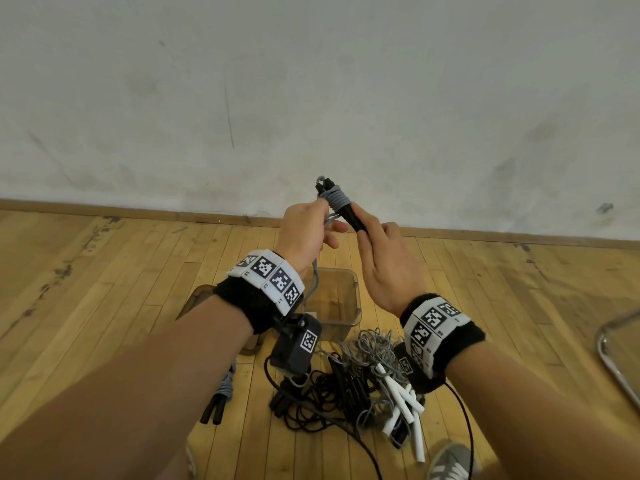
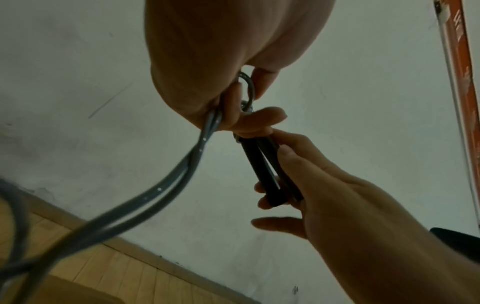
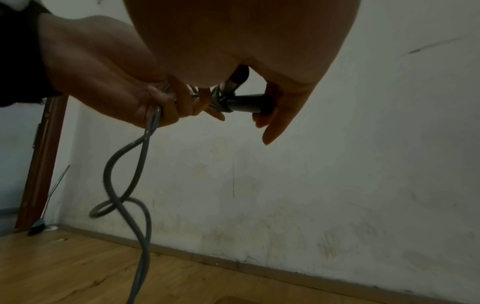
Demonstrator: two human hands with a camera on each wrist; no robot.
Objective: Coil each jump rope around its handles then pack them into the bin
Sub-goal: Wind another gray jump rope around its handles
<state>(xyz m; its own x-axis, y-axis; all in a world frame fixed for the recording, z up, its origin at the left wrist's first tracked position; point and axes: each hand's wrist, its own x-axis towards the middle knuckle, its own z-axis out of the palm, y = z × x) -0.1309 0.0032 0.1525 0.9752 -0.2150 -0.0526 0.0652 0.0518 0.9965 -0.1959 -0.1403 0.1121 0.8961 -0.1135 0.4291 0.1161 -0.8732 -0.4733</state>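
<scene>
**Two hands wind a grey jump rope around its black handles above a clear bin**

A person's right hand [image 1: 389,268] curls its fingers around the lower ends of a pair of slim black cylindrical handles [image 1: 349,213], held side by side and tilted up toward a white scuffed wall [image 1: 311,81]. The left hand [image 1: 304,233] pinches the thin grey plastic rope [image 2: 161,185] just beside the handles, where several turns already wrap their upper part. The loose doubled rope hangs down from the left fist toward the floor.

Below the hands, a clear rectangular plastic bin [image 1: 353,289] stands on the wooden plank floor [image 1: 104,271]. Nearer the person lies a tangled pile of black and grey ropes with white handles [image 1: 403,400]. One coiled rope with black handles [image 1: 218,403] lies apart, to the left.
</scene>
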